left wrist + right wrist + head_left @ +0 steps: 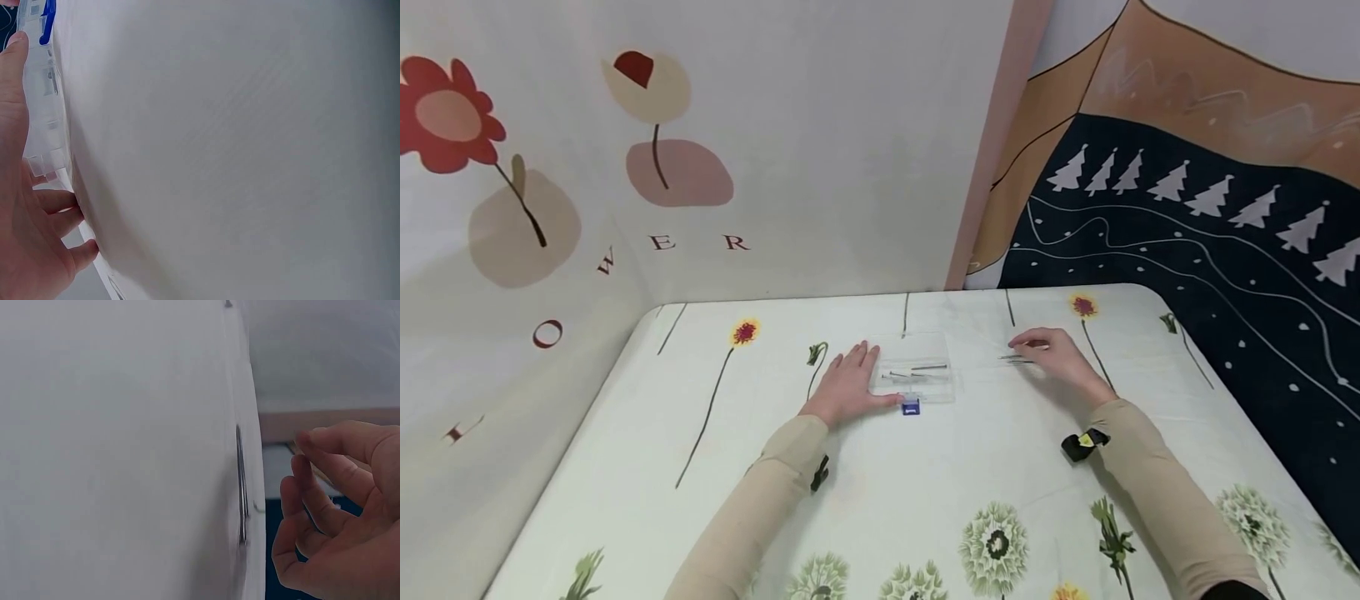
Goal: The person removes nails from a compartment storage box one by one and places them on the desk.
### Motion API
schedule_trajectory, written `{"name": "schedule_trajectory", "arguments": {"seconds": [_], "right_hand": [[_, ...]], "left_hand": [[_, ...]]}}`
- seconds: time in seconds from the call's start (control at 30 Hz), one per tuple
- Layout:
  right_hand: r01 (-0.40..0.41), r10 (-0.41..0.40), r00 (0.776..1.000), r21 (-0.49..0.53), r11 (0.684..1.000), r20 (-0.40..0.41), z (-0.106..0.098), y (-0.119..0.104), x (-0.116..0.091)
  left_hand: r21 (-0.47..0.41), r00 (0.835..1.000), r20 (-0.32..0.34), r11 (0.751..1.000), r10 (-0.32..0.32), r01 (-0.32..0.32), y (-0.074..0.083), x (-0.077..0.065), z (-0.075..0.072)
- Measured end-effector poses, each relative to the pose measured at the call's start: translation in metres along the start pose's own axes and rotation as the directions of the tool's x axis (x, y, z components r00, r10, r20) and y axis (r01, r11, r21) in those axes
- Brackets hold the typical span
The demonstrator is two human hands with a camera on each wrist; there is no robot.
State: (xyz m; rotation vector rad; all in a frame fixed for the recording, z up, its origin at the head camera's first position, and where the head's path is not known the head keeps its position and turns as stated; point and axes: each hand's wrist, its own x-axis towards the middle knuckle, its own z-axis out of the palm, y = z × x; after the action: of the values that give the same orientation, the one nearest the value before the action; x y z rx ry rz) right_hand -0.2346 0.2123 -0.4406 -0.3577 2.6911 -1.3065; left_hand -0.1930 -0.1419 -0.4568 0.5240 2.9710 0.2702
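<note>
My left hand [848, 390] lies spread against the left side of a clear plastic box [946, 392], its thumb along the near edge beside a blue latch [911, 407]. Several thin metal nails [929, 367] lie within the box. To the right, a few more nails [242, 487] lie close together on the tablecloth. Over them hovers my right hand [1054, 354], thumb and fingers loosely bent towards each other. In the right wrist view nothing shows between those fingertips, which are apart from the nails.
The table [1000, 450] has a white cloth printed with flowers. A pale curtain [850, 167] with flower prints rises behind and to the left. Another hanging cloth [1210, 242], with white trees on dark blue, borders the right side. Both wrists wear black straps.
</note>
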Motion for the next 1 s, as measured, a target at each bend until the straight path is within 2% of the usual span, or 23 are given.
{"name": "schedule_trajectory", "arguments": {"seconds": [0.2,0.43,0.73,1.0], "right_hand": [[0.026,-0.027,0.999,0.026,0.999,0.036,0.017,-0.012,0.005],[0.094,-0.096,0.993,0.030,0.995,0.069,0.029,-0.021,0.010],[0.100,-0.107,0.987,0.061,0.993,0.122,0.042,-0.035,0.019],[0.186,-0.201,0.961,0.094,0.978,0.191,0.060,-0.045,0.021]], "left_hand": [[0.008,1.000,0.006,1.000,-0.003,0.003,0.002,0.001,-0.001],[0.009,1.000,0.014,1.000,-0.008,0.008,0.003,0.002,-0.002],[0.010,1.000,0.010,1.000,-0.013,0.013,0.002,0.003,-0.001],[0.004,0.999,0.035,1.000,-0.024,0.024,0.002,0.002,-0.001]]}}
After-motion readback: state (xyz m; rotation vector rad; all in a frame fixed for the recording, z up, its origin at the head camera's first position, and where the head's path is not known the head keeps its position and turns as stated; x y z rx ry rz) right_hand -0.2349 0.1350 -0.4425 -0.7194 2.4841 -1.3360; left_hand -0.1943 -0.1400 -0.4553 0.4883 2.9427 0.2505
